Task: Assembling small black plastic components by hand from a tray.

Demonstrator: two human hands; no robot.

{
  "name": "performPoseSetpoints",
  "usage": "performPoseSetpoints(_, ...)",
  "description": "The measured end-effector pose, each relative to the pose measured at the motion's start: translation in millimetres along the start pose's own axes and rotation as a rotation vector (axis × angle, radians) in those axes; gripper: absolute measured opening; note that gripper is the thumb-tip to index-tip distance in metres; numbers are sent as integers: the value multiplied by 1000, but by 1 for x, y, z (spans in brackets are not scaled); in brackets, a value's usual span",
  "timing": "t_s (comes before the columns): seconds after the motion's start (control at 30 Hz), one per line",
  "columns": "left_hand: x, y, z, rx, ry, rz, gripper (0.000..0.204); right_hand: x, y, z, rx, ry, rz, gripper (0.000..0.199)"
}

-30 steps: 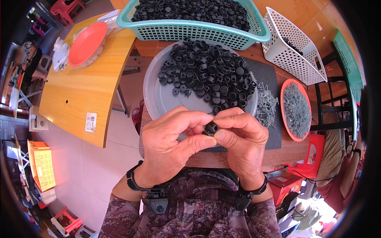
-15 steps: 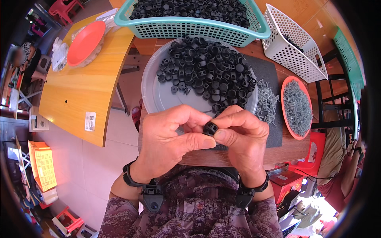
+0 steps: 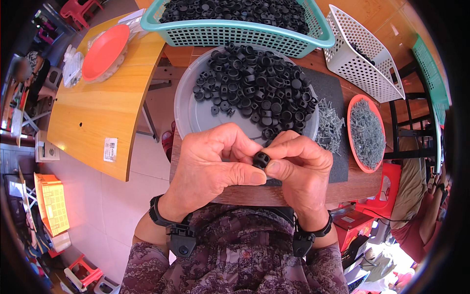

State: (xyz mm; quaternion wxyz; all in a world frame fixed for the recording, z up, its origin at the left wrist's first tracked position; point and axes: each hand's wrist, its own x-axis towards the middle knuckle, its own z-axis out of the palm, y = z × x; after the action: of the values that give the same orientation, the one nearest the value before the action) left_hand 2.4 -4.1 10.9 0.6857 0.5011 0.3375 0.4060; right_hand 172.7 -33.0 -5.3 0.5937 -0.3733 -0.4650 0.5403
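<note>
Between my two hands, over the near rim of a grey round tub (image 3: pixel 182 105), is a small round black plastic part (image 3: pixel 261 159) with openings in its side. My right hand (image 3: pixel 304 169) pinches it between thumb and forefinger. My left hand (image 3: pixel 208 164) is closed round its other side, the thumb stretched along below the part and the fingertips behind it. Whether the left fingers hold anything else is hidden. A heap of similar black plastic parts (image 3: pixel 259 85) fills the far side of the tub. Right of the tub lies a loose pile of grey screws (image 3: pixel 330 122) on a dark mat (image 3: pixel 338 169).
An orange bowl of screws (image 3: pixel 366 134) stands at the right. Behind the tub is a teal basket (image 3: pixel 235 41) full of black parts, beside a white perforated basket (image 3: pixel 360 63). A yellow table (image 3: pixel 105 112) with a red plate (image 3: pixel 105 53) is at the left. Another person's arm (image 3: pixel 431 210) shows far right.
My left wrist has swung slightly left, and its thumb sits a little lower against the part. The black part has shifted slightly right and turned a bit. My right hand stays nearly still.
</note>
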Motion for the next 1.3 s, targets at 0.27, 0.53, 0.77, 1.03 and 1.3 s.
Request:
performPoseSetpoints(0.27,-1,-5,2,-16,18,19,28,-1,-1,-1,-41,-2,5,23)
performPoseSetpoints(0.53,-1,-11,4,57,31,98,33,-3,-1,0,-117,-13,-72,24)
performPoseSetpoints(0.77,1,-11,1,360,2,313,31,-6,-1,-1,-58,-34,-58,22)
performPoseSetpoints(1.03,8,-14,-2,650,-28,526,41,-2,-3,-4,-59,-42,-14,20)
performPoseSetpoints(1.3,7,-13,4,756,14,591,30,1,-17,-11,-104,-181,51,29)
